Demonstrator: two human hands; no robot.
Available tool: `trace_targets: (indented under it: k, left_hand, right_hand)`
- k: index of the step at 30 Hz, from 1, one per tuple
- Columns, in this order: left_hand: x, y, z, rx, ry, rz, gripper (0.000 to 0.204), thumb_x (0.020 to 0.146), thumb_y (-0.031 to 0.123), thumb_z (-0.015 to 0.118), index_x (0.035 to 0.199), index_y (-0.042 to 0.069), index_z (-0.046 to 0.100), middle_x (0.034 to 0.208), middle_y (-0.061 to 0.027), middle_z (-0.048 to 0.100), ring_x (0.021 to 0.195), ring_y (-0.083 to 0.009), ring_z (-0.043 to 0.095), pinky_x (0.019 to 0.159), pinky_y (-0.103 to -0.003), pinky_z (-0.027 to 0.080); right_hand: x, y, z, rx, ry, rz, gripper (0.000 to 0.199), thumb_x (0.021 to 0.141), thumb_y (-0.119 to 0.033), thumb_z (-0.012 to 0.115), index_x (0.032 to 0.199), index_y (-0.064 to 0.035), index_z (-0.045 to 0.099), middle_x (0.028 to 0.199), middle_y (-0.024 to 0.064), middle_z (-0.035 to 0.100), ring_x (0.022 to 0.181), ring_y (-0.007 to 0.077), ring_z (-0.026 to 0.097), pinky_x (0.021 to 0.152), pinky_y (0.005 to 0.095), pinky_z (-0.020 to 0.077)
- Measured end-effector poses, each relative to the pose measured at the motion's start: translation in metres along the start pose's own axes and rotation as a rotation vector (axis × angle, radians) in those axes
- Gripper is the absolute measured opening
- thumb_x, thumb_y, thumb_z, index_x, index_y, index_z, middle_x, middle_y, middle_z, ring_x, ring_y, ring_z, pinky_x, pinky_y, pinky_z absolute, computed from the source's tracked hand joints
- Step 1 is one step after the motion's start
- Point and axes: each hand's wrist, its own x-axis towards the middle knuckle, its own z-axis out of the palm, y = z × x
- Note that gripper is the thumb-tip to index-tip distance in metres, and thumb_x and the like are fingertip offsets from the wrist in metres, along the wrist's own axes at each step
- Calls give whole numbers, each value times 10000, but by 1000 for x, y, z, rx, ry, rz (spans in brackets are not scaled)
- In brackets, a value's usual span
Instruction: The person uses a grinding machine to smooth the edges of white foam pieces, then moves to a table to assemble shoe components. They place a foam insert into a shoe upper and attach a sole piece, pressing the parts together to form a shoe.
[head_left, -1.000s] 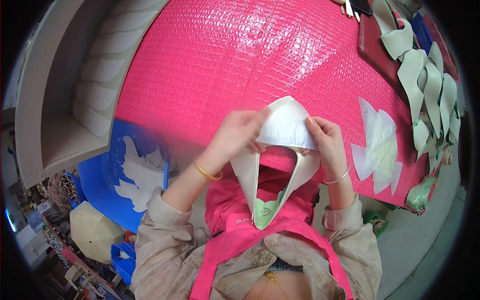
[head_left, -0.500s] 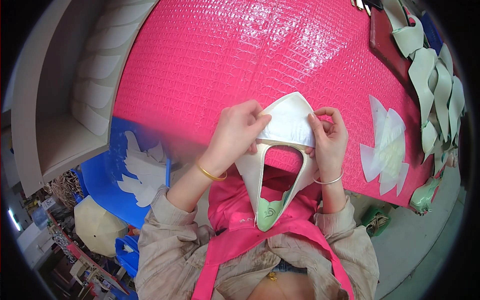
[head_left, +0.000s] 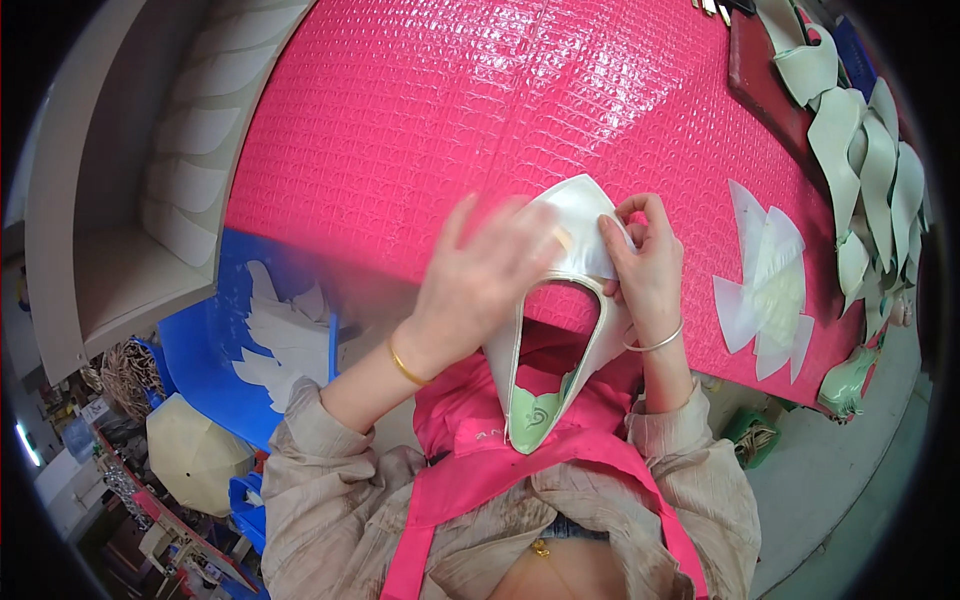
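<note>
A white shoe upper (head_left: 589, 207) with a pointed toe extends over the near edge of the pink table. Its two long sides surround an oval opening and run down to a light green heel part (head_left: 535, 418) against my apron. My right hand (head_left: 645, 262) is closed, pinching the right edge of the toe between thumb and fingers. Across the toe's left side lies my left hand (head_left: 485, 262), blurred by motion, its fingers looking stretched out and apart. The blur hides exactly where its fingertips touch.
Thin translucent white pieces (head_left: 768, 280) lie on the pink table (head_left: 400, 120) to the right. Several pale green-white shoe parts (head_left: 838, 150) are heaped at the far right. White cut pieces (head_left: 285, 335) rest on a blue chair (head_left: 200, 355) at left, below a grey shelf box (head_left: 130, 290).
My left hand has let go of the toe's left edge and moved over the upper, its fingers stretching out. The right hand keeps its pinch. The view has shifted slightly.
</note>
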Motion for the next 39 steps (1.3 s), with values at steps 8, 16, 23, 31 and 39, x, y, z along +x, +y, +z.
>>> trace_targets:
  k: [8, 16, 23, 31, 39]
  left_hand:
    - [-18, -6, 9, -229, -153, -18, 401, 773, 70, 504, 1168, 122, 455, 1145, -28, 524, 1102, -198, 470, 980, -464, 248]
    - [-38, -4, 6, -244, -142, -38, 373, 770, 59, 509, 1140, 98, 488, 1144, -39, 525, 1104, -206, 470, 956, -439, 299]
    - [-45, -4, 9, -198, -88, 28, 347, 741, 47, 529, 1087, 73, 535, 1095, -70, 553, 1078, -222, 492, 929, -432, 334]
    - [-62, -2, 1, -174, -48, -42, 367, 733, 68, 548, 1098, 100, 540, 1107, -43, 550, 1069, -211, 498, 943, -428, 321]
    - [-91, -20, -5, -91, -119, 110, 406, 720, 44, 556, 1102, 184, 544, 1095, -18, 558, 1074, -160, 493, 985, -504, 219]
  right_hand:
    - [-23, -4, -30, -536, -206, -575, 452, 687, -287, 652, 1032, -52, 480, 993, 152, 541, 922, 271, 540, 771, 376, 419]
    - [-34, 10, -32, -609, -472, -700, 587, 758, -387, 524, 1243, -88, 382, 1250, 73, 417, 1167, 251, 379, 968, 387, 281]
    - [-3, 8, -10, -631, -436, -866, 525, 781, -378, 503, 1248, -165, 397, 1288, 10, 387, 1205, 210, 333, 1000, 420, 217]
    - [6, 22, -30, -701, -249, -739, 502, 779, -204, 526, 1262, -171, 389, 1291, 8, 394, 1209, 198, 336, 1014, 401, 184]
    - [-39, 19, -30, -715, -449, -846, 492, 779, -184, 529, 1250, -120, 401, 1310, 91, 351, 1218, 237, 320, 1003, 395, 206]
